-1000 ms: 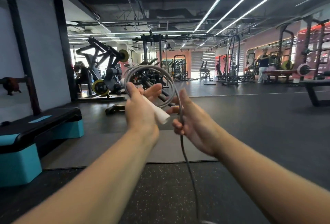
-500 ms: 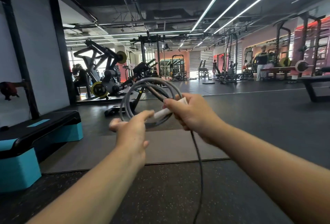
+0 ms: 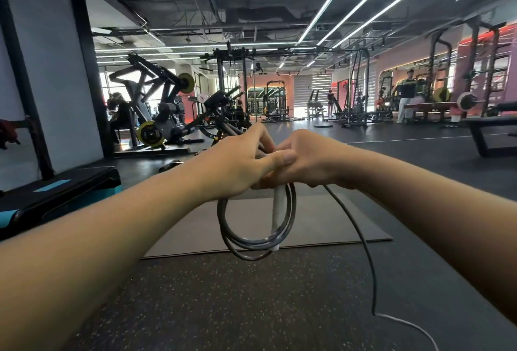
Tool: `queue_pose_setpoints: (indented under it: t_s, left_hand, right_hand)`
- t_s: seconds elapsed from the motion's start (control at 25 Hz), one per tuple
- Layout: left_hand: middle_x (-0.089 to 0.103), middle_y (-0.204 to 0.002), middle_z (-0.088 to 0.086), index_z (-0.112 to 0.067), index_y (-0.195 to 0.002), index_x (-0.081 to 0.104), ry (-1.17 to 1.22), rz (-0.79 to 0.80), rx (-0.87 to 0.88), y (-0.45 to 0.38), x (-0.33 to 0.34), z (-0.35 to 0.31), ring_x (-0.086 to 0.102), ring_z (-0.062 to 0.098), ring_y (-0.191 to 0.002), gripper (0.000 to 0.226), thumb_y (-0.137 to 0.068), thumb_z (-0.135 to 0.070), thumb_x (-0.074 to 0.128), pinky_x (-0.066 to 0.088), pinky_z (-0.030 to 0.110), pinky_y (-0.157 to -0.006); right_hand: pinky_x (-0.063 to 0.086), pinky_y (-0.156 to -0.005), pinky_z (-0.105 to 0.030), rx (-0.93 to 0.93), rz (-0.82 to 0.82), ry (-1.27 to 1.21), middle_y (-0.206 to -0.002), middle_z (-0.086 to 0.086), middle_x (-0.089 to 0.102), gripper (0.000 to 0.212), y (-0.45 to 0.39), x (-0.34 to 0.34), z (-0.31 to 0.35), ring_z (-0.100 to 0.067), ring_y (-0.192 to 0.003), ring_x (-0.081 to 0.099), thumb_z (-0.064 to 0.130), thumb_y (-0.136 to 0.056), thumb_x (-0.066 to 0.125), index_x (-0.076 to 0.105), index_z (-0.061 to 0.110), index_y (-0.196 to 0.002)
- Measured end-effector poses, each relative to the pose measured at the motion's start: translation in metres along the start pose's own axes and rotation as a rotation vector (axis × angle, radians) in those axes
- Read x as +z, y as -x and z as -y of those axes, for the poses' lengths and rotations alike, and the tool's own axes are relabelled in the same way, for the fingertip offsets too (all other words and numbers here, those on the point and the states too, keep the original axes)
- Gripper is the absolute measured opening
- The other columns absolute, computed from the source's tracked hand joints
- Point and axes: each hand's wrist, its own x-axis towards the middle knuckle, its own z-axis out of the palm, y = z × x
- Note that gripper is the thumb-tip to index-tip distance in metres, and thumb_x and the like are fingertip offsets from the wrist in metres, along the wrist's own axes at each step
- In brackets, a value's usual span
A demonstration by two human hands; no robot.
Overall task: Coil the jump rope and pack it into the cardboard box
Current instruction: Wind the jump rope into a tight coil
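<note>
Rubber gym floor (image 3: 251,308) | grey mat (image 3: 321,224) | jump rope (image 3: 251,241) coiled in hands

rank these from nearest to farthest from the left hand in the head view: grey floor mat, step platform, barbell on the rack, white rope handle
1. White rope handle: hangs just below the left hand, at the joined hands.
2. Grey floor mat: on the floor just beyond the hands.
3. Step platform: off to the left, by the wall.
4. Barbell on the rack: far right, across the gym.

A large gym with dark rubber floor (image 3: 251,308), a grey mat (image 3: 321,224), weight machines (image 3: 156,104), and long ceiling light strips (image 3: 363,0).
</note>
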Motion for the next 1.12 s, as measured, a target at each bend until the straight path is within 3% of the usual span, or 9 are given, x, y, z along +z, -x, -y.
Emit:
queue_pose_setpoints:
  t_s: [0.2, 0.28, 0.44, 0.52, 0.64, 0.76, 0.88, 1.0, 1.12]
  left_hand:
    - [0.075, -0.074, -0.002, -0.028, -0.112, 0.048, 0.194, -0.058, 0.093, 0.009, 0.007, 0.013, 0.052, 0.002, -0.048, 0.03, -0.097, -0.054, 0.049, 0.041, 0.022, -0.054]
    - [0.069, -0.062, -0.006, -0.025, -0.109, 0.05, 0.311, -0.082, 0.033, 0.011, 0.012, 0.015, 0.044, 0.001, -0.042, 0.037, -0.09, -0.056, 0.058, 0.038, 0.026, -0.053]
    - [0.054, -0.048, -0.01, -0.016, -0.105, 0.051, 0.584, 0.015, -0.158, 0.013, 0.011, 0.018, 0.035, 0.009, -0.041, 0.056, -0.076, -0.06, 0.069, 0.033, 0.025, -0.045]
    - [0.064, -0.052, -0.006, -0.011, -0.109, 0.049, 0.717, 0.107, -0.199, 0.016, 0.013, 0.017, 0.032, 0.009, -0.04, 0.05, -0.085, -0.051, 0.067, 0.03, 0.024, -0.044]
    - [0.067, -0.052, -0.002, -0.01, -0.117, 0.051, 0.815, 0.185, -0.221, 0.02, 0.014, 0.015, 0.031, 0.007, -0.04, 0.04, -0.095, -0.042, 0.061, 0.03, 0.023, -0.046]
    - [0.057, -0.056, -0.006, -0.019, -0.114, 0.058, 0.812, 0.13, -0.198, 0.02, 0.014, 0.02, 0.037, 0.007, -0.043, 0.041, -0.089, -0.051, 0.065, 0.032, 0.025, -0.045]
    - [0.054, -0.061, -0.004, -0.025, -0.111, 0.061, 0.784, 0.093, -0.173, 0.02, 0.016, 0.023, 0.038, 0.009, -0.045, 0.038, -0.087, -0.054, 0.066, 0.032, 0.026, -0.043]
    - [0.055, -0.065, -0.003, -0.023, -0.113, 0.06, 0.824, 0.051, -0.14, 0.026, 0.018, 0.021, 0.035, 0.009, -0.045, 0.032, -0.092, -0.047, 0.064, 0.031, 0.025, -0.042]
    - [0.054, -0.057, -0.008, -0.014, -0.115, 0.054, 0.881, -0.041, -0.113, 0.025, 0.016, 0.028, 0.033, 0.012, -0.043, 0.031, -0.097, -0.037, 0.06, 0.034, 0.025, -0.04]
  right_hand:
    - [0.038, -0.05, -0.018, 0.078, -0.066, -0.024, -0.051, 0.008, 0.055, 0.022, -0.002, 0.006, 0.0, -0.003, -0.049, 0.048, 0.027, -0.078, 0.084, 0.074, 0.011, -0.066]
    - [0.044, -0.063, -0.028, 0.076, -0.065, -0.056, -0.067, -0.001, 0.065, 0.023, -0.003, 0.011, -0.001, -0.01, -0.065, 0.055, 0.03, -0.077, 0.085, 0.077, 0.009, -0.073]
    - [0.046, -0.065, -0.032, 0.041, -0.088, -0.046, -0.071, -0.001, 0.067, 0.029, -0.001, 0.019, -0.002, -0.012, -0.067, 0.056, 0.034, -0.078, 0.085, 0.075, 0.009, -0.088]
    - [0.049, -0.065, -0.034, 0.068, -0.112, 0.016, -0.081, -0.002, 0.072, 0.05, 0.0, 0.021, -0.002, -0.015, -0.07, 0.06, 0.033, -0.077, 0.086, 0.061, 0.011, -0.115]
    - [0.051, -0.067, -0.025, 0.074, -0.073, 0.037, -0.084, -0.002, 0.076, 0.105, 0.0, 0.021, -0.003, -0.011, -0.071, 0.067, 0.032, -0.075, 0.088, 0.023, 0.017, -0.156]
    - [0.051, -0.103, -0.038, 0.024, -0.063, 0.089, -0.13, -0.01, 0.073, 0.138, -0.006, 0.021, -0.007, -0.02, -0.115, 0.07, 0.041, -0.072, 0.09, -0.011, 0.019, -0.164]
    - [0.044, -0.112, -0.04, 0.023, -0.05, 0.107, -0.156, -0.009, 0.053, 0.143, -0.011, 0.023, -0.004, -0.025, -0.136, 0.057, 0.042, -0.071, 0.091, -0.018, 0.021, -0.162]
    - [0.051, -0.105, -0.033, 0.03, -0.046, -0.029, -0.144, -0.003, 0.061, 0.137, -0.008, 0.027, -0.003, -0.02, -0.124, 0.064, 0.026, -0.073, 0.092, -0.011, 0.024, -0.164]
    - [0.055, -0.089, -0.026, 0.101, -0.096, -0.188, -0.125, -0.007, 0.073, 0.086, 0.003, 0.031, -0.013, -0.018, -0.104, 0.072, 0.02, -0.079, 0.086, 0.042, 0.02, -0.153]
